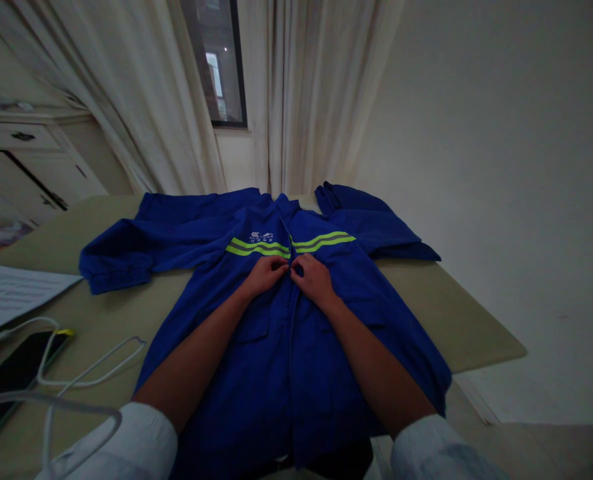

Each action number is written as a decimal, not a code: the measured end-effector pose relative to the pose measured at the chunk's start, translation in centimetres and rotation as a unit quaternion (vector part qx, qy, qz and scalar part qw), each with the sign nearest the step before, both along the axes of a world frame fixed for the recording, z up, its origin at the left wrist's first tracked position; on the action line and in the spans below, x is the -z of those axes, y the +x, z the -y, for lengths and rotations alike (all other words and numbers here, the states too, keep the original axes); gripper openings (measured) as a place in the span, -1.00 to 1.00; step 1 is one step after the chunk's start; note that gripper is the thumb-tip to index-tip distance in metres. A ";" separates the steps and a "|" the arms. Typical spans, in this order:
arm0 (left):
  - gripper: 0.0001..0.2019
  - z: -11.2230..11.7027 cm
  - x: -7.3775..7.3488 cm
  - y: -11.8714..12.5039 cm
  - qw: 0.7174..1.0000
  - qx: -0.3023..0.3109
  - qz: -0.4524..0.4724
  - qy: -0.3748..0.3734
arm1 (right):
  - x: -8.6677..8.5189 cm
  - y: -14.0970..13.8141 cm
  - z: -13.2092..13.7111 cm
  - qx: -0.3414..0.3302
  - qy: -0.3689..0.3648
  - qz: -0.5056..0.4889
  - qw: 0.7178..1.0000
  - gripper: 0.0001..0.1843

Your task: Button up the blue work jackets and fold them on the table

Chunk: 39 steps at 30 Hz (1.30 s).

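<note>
A blue work jacket [256, 373] with yellow-green reflective stripes [259, 247] lies front up, spread on a pale table [446, 313]. Both sleeves are stretched out to the sides. My left hand [266, 272] and my right hand [312, 277] meet at the jacket's front closure, just below the stripes. Each hand's fingers are curled and pinch one edge of the front opening. The fingertips are tucked under, so what lies between them is hidden.
At the left lie a white cable [91, 373], a dark phone [11, 373] and a sheet of paper [11, 293]. White drawers [21, 167] stand at the far left. Curtains [306, 93] and a window [221, 60] are behind. The table's right edge drops off near a white wall.
</note>
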<state>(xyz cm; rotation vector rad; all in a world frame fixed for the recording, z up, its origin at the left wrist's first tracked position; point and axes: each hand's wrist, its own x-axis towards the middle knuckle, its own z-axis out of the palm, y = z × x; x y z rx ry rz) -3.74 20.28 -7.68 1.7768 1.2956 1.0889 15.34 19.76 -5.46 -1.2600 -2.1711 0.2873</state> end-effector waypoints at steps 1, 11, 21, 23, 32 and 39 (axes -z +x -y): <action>-0.71 0.0 -0.1 0.0 1.000 0.003 0.000 0.001 | 0.0 0.0 0.0 -0.002 -0.001 -0.012 1.000 -0.95; -0.69 -0.6 0.3 -0.5 0.999 0.006 0.036 -0.025 | 0.0 0.1 0.1 -0.007 -0.005 -0.044 0.999 -0.94; -0.66 -0.3 0.1 -0.1 0.999 0.007 0.039 -0.006 | 0.2 0.0 0.2 -0.014 0.011 -0.038 0.999 -0.94; -0.62 -0.3 0.1 -0.3 0.998 0.003 0.056 -0.014 | 0.1 -0.2 0.4 -0.005 0.012 -0.046 0.999 -0.95; -0.58 -0.3 -0.1 -0.3 0.995 0.004 0.088 -0.055 | 0.3 -1.2 0.9 0.032 -0.005 -0.073 0.997 -0.96; -0.64 -0.1 -0.4 0.2 0.998 -0.007 0.058 -0.027 | 0.6 -0.9 0.2 0.018 -0.003 -0.095 0.995 -0.97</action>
